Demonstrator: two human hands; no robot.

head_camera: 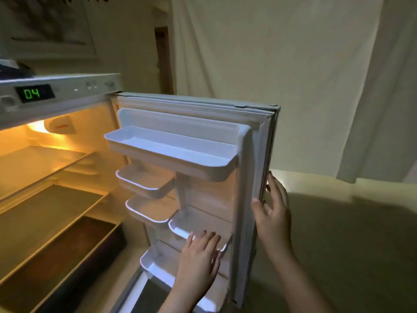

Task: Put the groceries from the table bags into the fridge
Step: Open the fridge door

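Observation:
A white fridge (65, 93) stands open on the left, lit yellow inside, with bare shelves (45, 199). Its door (252, 154) swings out to the right and carries several bare white door racks (171, 152). My left hand (199, 256) lies flat, fingers spread, against a lower door rack and holds nothing. My right hand (274, 211) rests on the door's outer edge, thumb on the inner seal and fingers around the outside. No groceries or bags are in view.
A green display reading 04 (32, 93) glows on the fridge's top panel. A pale curtain (316, 75) hangs behind the door. A dark wooden doorway (163, 59) shows at the back. Dim floor lies to the right.

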